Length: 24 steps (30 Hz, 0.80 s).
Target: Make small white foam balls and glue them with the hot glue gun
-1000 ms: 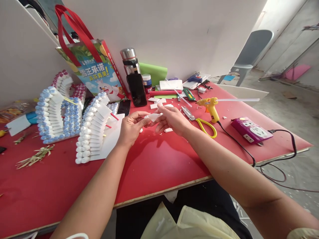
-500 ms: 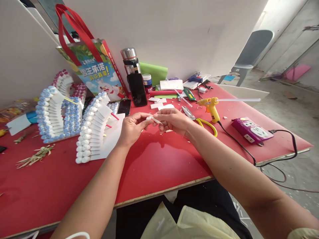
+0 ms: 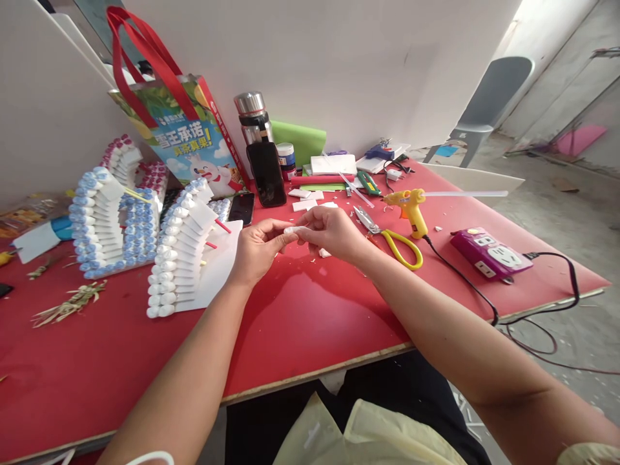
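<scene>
A small white rolled piece (image 3: 292,230) is pinched between both my hands over the red table (image 3: 310,323). My left hand (image 3: 261,248) grips its left end with thumb and forefinger. At its other end, my right hand (image 3: 329,231) closes thumb and fingers on it and partly hides it. To the left stands a fan-shaped model (image 3: 181,255) of white strips tipped with white rolls, on a white board (image 3: 220,274). Past my right hand lie scissors with yellow handles (image 3: 402,250), and white scraps (image 3: 305,205) are spread behind my hands.
A yellow glue gun (image 3: 411,210) and a purple power strip (image 3: 491,255) with cables sit at the right. At the back are a steel flask (image 3: 252,116), a propped phone (image 3: 266,174) and a gift bag (image 3: 194,142). A blue-and-white model (image 3: 113,226) stands left.
My right hand has turned and shifted slightly up and left, its fingers now covering more of the white piece. My left hand stays almost in place.
</scene>
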Motion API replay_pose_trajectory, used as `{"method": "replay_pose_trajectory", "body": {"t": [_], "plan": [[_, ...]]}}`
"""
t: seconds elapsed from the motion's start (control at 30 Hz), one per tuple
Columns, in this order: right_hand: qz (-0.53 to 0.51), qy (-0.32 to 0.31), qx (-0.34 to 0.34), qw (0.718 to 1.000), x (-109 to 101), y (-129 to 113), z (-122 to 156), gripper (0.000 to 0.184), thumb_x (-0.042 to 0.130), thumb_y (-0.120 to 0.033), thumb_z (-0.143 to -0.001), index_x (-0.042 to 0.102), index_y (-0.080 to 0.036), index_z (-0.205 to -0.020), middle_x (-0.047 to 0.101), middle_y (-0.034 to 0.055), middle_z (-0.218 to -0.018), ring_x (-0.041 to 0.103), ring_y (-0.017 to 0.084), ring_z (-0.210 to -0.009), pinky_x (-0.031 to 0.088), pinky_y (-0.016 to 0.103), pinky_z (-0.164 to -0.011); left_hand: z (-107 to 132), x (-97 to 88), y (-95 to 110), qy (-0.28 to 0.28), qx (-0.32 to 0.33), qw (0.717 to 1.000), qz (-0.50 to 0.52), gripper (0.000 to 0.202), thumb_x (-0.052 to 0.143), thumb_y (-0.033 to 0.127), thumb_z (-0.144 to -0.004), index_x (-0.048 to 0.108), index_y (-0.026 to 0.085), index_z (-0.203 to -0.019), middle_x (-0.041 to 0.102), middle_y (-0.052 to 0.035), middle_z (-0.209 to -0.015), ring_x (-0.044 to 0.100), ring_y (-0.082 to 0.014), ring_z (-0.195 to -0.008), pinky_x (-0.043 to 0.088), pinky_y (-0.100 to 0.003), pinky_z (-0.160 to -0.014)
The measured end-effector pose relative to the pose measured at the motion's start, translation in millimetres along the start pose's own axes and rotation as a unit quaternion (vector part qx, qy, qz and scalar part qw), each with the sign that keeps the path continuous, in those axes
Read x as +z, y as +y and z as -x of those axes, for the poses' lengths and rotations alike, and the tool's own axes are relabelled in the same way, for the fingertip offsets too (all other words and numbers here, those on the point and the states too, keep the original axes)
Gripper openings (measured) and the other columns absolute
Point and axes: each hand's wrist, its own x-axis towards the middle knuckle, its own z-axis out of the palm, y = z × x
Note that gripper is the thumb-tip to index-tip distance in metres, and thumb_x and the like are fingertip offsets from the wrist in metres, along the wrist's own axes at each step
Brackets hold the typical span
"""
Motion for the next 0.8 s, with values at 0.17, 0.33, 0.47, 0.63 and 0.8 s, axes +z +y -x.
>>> {"method": "replay_pose_trajectory", "body": {"t": [0.17,0.33,0.47,0.63,0.8], "plan": [[0.174,0.059,-0.073,0.980,5.3,2.8,1.6,0.011,0.061,-0.026,-0.084,0.059,-0.018,-0.077,0.058,-0.0025,-0.058,0.054,0.011,-0.049,0.038,0.022,-0.047,0.0,3.1,0.7,0.004,-0.019,1.000,0.015,0.031,0.084,0.040,-0.070,0.077,0.016,-0.088,0.067,-0.0028,-0.068,0.050,-0.0090,-0.053,0.041,-0.022,-0.048],[0.283,0.120,-0.168,0.937,8.4,5.8,1.0,0.011,0.057,-0.022,-0.083,0.053,-0.019,-0.074,0.061,-0.0006,-0.067,0.050,0.012,-0.060,0.034,0.025,-0.057,0.5,6.9,3.2,0.014,-0.040,0.996,0.080,0.032,0.085,0.041,-0.068,0.076,0.016,-0.085,0.065,-0.0015,-0.067,0.049,-0.0086,-0.052,0.039,-0.023,-0.048],[0.263,0.080,-0.185,0.943,7.0,4.6,3.7,0.010,0.055,-0.023,-0.088,0.058,-0.018,-0.080,0.062,-0.0003,-0.066,0.052,0.012,-0.059,0.035,0.024,-0.057,1.7,6.1,2.3,0.009,-0.041,0.993,0.112,0.033,0.086,0.040,-0.066,0.073,0.015,-0.084,0.064,-0.0006,-0.066,0.050,-0.0087,-0.053,0.040,-0.023,-0.049],[0.199,0.013,-0.164,0.966,2.4,2.5,6.9,0.012,0.057,-0.027,-0.092,0.060,-0.018,-0.085,0.062,-0.0016,-0.060,0.057,0.012,-0.053,0.039,0.023,-0.056,2.2,4.0,-0.1,-0.001,-0.029,0.995,0.094,0.032,0.089,0.037,-0.063,0.070,0.016,-0.078,0.067,-0.0005,-0.067,0.053,-0.0091,-0.054,0.040,-0.021,-0.049],[0.180,-0.010,-0.134,0.974,0.4,1.5,8.5,0.015,0.057,-0.032,-0.094,0.060,-0.020,-0.086,0.063,-0.0019,-0.060,0.061,0.013,-0.053,0.044,0.024,-0.058,1.2,3.2,-1.5,-0.012,-0.019,0.997,0.077,0.033,0.089,0.038,-0.063,0.069,0.017,-0.080,0.069,-0.0012,-0.068,0.056,-0.0103,-0.056,0.041,-0.021,-0.050]]}}
